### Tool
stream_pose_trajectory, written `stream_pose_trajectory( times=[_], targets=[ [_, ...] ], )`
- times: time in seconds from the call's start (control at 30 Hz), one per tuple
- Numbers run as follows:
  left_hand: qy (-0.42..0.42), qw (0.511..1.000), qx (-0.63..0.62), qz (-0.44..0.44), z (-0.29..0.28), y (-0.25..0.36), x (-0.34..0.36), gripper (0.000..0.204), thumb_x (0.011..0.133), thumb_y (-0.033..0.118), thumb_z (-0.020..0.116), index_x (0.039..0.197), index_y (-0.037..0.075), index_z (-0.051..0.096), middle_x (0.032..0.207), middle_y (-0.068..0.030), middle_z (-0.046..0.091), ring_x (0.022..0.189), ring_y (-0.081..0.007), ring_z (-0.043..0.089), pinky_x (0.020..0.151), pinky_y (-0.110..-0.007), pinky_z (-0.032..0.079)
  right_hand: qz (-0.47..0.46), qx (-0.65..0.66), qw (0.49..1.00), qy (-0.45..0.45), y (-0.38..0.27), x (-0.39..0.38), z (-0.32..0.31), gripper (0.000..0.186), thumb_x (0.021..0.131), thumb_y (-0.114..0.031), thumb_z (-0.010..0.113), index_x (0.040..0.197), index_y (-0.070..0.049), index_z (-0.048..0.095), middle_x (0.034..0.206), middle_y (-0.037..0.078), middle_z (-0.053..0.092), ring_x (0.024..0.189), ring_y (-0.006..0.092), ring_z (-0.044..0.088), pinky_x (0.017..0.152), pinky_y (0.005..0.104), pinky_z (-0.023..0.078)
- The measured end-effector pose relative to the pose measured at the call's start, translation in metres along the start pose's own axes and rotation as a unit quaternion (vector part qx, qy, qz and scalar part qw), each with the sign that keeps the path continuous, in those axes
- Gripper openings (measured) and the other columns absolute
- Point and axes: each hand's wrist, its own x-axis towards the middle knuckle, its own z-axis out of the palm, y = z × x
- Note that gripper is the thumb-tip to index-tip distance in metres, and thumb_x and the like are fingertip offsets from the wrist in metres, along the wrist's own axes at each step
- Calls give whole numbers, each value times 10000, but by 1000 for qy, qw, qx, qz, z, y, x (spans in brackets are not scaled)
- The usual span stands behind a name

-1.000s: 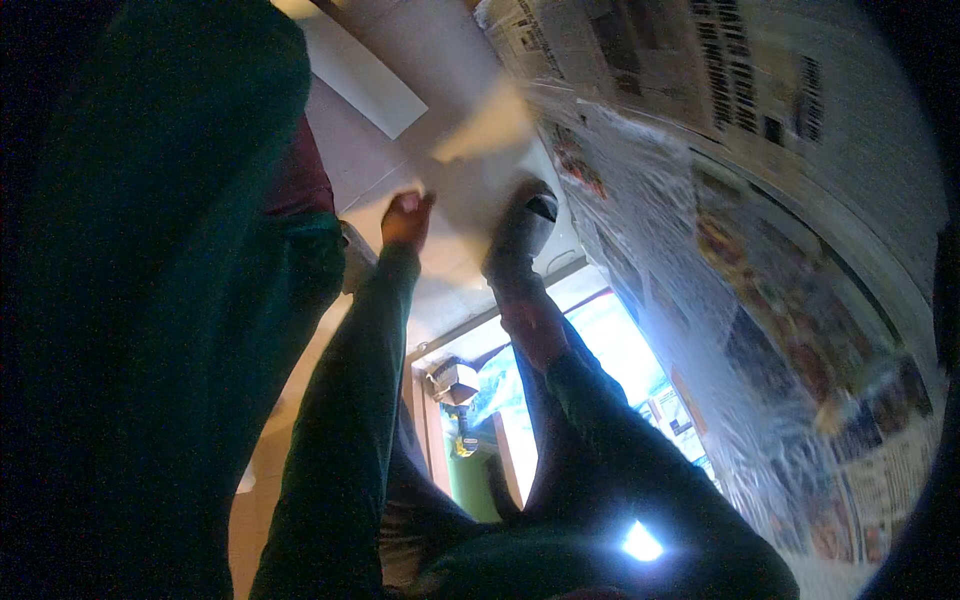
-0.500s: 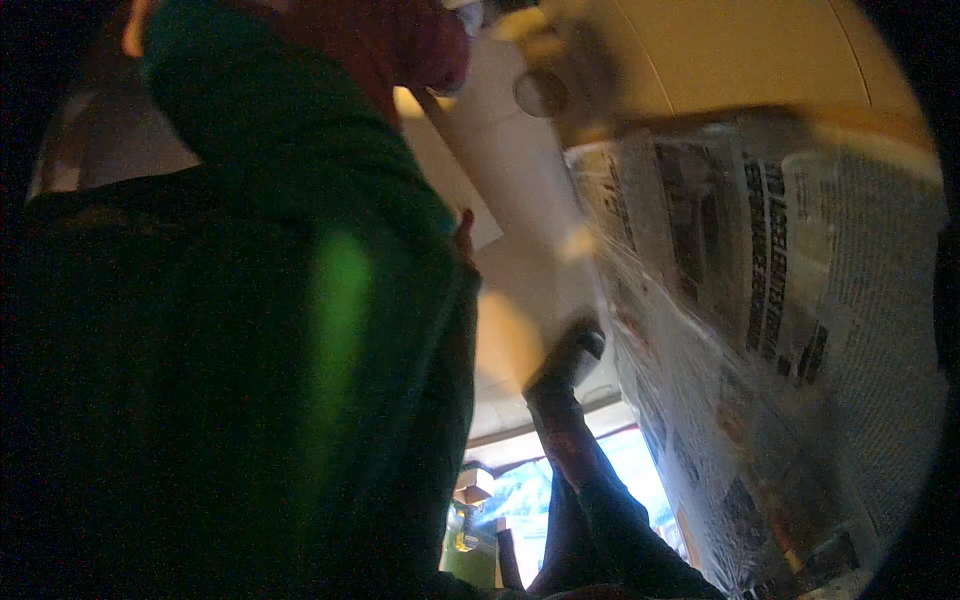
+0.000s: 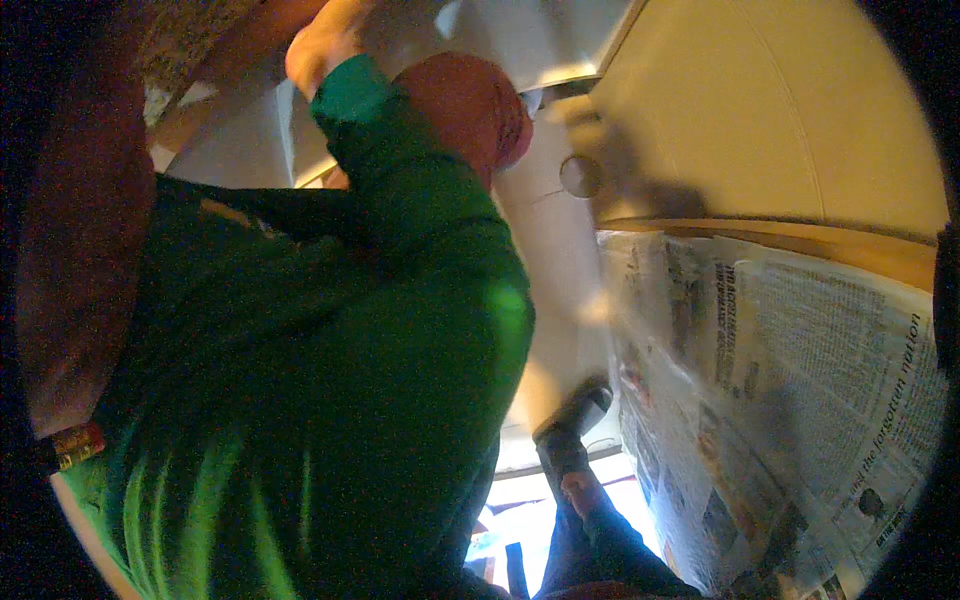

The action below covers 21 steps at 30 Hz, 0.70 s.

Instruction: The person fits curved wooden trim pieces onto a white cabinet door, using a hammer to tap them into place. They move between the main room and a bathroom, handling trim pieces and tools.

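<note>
A dark green garment (image 3: 330, 370) fills the left and middle, very close. Out of it runs a sleeve with a teal cuff to a hand (image 3: 325, 50) at the upper left; its fingers are blurred. Beside that cuff is rounded maroon cloth (image 3: 455, 105). At the lower right a smaller dark sleeve comes up from the edge, its hand (image 3: 580, 490) lying against a dark trouser leg that ends in a dark shoe (image 3: 590, 405). I cannot tell which of these hands, if any, is mine. Nothing held shows clearly in either.
Newspaper sheets (image 3: 780, 350) under clear plastic cover the right side. Above them is a wide tan panel (image 3: 800, 110) with a wooden edge. A round disc (image 3: 580, 176) sits on the pale surface (image 3: 555, 270) in the middle. Bright light shows at the bottom.
The whole view has shifted and turned. The teal-cuffed hand, cut off at the upper left before, shows more fully farther right. The maroon cloth, shoe and newspaper sit lower in view.
</note>
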Motion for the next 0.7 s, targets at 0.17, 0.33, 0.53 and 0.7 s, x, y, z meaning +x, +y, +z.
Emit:
stream_pose_trajectory(
  times=[0.17,0.33,0.53,0.7],
  targets=[
    [-21,999,-48,15,0,8,4,659,989,335,641,1523,133,312,1439,-107,473,1184,-309,472,905,-484,423,2,-22,999,-25,5,0,5,593,890,-406,688,1347,-61,535,1298,156,575,1129,284,605,976,407,502],
    [-61,990,-115,58,6,14,23,611,1013,308,596,1529,150,311,1539,-113,393,1362,-351,387,1051,-549,389,38,-13,998,-56,37,-120,-35,641,887,-448,676,1377,-69,511,1336,165,547,1160,299,591,996,418,492],
    [-43,992,-35,112,84,40,30,590,1010,243,572,1532,164,308,1596,-115,332,1397,-360,364,1101,-559,400,263,-59,955,-121,133,-390,-142,700,883,-498,662,1414,-78,483,1382,176,513,1198,317,573,1021,431,480],
    [12,983,86,162,118,67,17,780,951,106,604,1598,176,174,1580,-83,299,1183,-269,470,1022,-470,460,446,-91,871,-184,139,-584,-212,749,879,-540,650,1444,-86,459,1420,185,485,1229,331,559,1042,442,469]
  ],
)
